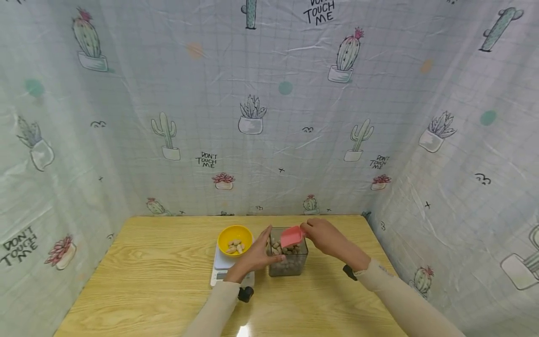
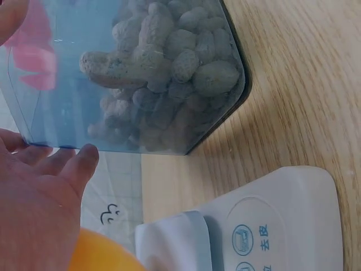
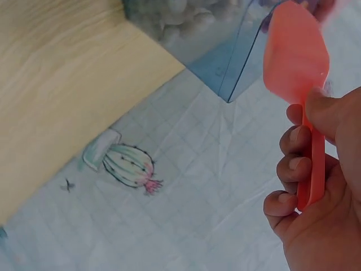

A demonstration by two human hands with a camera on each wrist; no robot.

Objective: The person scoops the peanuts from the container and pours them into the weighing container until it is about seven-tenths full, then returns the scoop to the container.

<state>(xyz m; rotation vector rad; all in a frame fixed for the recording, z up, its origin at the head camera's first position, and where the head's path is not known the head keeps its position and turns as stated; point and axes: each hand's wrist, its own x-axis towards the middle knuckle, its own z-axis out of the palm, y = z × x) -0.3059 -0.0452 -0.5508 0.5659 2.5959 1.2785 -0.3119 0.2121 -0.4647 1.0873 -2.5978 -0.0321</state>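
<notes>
A clear, dark-tinted plastic container (image 1: 288, 270) holds unshelled peanuts (image 2: 180, 65). My left hand (image 1: 254, 257) grips its upper part, with fingers along the left side and the thumb at the front. In my right hand (image 1: 325, 236) is a pink scoop (image 3: 295, 53), the fingers wrapped round its handle. The scoop's blade hangs over the container's opening, above the peanuts. To the left, a yellow bowl (image 1: 225, 232) with several peanuts (image 1: 236, 246) in it sits on a white kitchen scale (image 1: 221, 265).
Everything stands on a wood-grain table (image 1: 168, 267). A cactus-print curtain (image 1: 278, 154) encloses the table at the back and both sides. The scale's front end lies under my left forearm in the head view.
</notes>
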